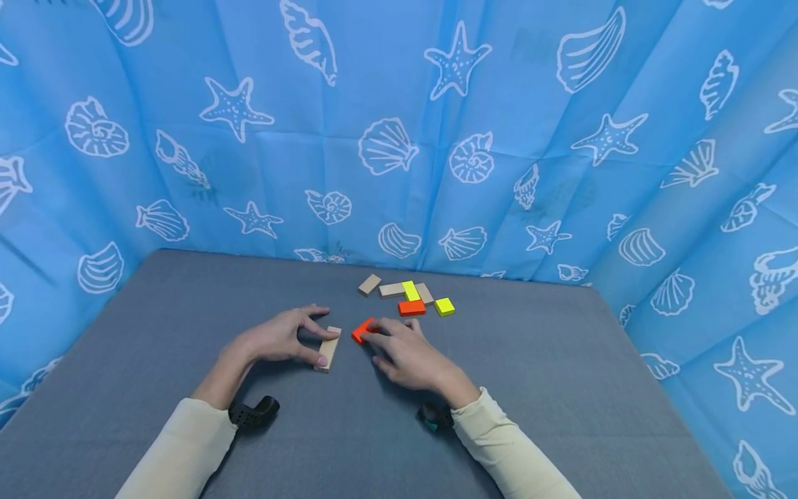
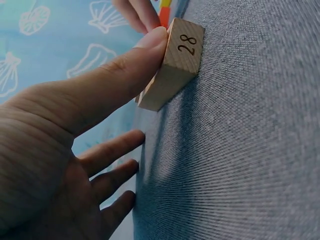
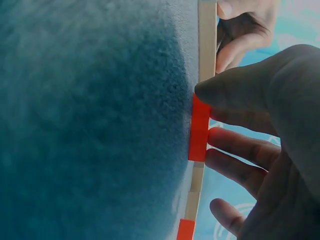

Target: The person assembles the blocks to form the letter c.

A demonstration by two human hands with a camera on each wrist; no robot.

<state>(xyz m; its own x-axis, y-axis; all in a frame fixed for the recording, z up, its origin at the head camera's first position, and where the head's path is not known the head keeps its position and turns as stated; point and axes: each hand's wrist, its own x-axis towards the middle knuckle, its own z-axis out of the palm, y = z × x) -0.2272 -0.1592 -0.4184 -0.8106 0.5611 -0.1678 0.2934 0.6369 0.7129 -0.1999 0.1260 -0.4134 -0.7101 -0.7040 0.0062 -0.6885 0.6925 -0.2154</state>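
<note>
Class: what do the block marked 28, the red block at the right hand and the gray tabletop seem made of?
Block marked 28: apparently bare wood, matte; grain shows on its end.
Red block: bright color, perhaps painted wood or plastic; no grain discernible.
Gray tabletop: probably woven fabric, matte; fine weave shows.

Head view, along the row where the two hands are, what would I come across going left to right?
Left hand, pale wooden block between its thumb and index finger, orange-red block by the other hand's fingertips, right hand.
</note>
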